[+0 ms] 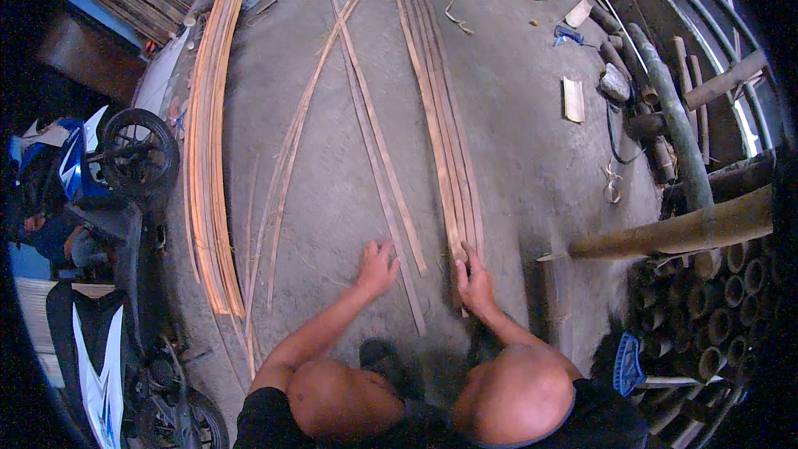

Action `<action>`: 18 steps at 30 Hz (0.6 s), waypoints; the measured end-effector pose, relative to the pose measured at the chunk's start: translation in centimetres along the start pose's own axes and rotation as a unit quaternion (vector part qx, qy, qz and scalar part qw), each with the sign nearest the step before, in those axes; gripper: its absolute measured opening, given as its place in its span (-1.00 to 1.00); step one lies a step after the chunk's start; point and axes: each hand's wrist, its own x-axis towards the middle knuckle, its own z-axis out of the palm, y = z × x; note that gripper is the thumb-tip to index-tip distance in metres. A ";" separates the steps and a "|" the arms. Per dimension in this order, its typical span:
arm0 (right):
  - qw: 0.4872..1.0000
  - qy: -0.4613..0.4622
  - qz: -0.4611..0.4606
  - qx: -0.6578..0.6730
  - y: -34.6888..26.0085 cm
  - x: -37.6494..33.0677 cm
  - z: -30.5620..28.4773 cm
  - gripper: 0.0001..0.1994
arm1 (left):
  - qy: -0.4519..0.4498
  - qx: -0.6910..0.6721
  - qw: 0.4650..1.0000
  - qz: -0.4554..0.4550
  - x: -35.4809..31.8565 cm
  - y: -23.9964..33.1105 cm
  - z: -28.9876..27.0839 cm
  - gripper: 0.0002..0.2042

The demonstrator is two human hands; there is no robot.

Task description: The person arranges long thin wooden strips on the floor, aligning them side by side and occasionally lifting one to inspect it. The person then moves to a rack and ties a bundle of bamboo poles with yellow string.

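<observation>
My right hand [475, 284] has its thumb and fingers closed around the near end of a bamboo strip at the left side of a bundle of long, thin bamboo strips [438, 108], which lies lengthwise on the floor. My left hand [380, 268] hovers low over the concrete with its fingers apart and nothing in it. Just right of it lie two loose bamboo strips [371, 133], side by side. Farther left, other strips [293, 129] cross over them near the far end. Both my forearms reach past my bent knees.
A thick stack of orange-brown strips [209, 141] lies on the left, beside a parked motorbike [137, 154] with a person [56, 237] behind it. Bamboo poles [669, 108] and cut tubes [716, 323] fill the right side. A blue tool [568, 35] and a stone [615, 81] lie far right.
</observation>
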 end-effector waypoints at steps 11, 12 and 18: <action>0.999 -0.021 -0.032 0.032 2.7 0.3 4.2 -0.56 | 0.004 -0.049 0.998 0.029 -0.2 1.0 -0.2 -0.53; 0.999 -0.011 -0.048 0.020 2.9 0.3 4.4 -0.56 | -0.001 -0.049 0.998 0.028 -0.3 1.0 -0.2 -0.52; 0.998 -0.042 -0.029 -0.026 1.9 0.2 3.9 -0.56 | -0.031 -0.017 0.998 0.042 -1.0 0.2 0.6 -0.51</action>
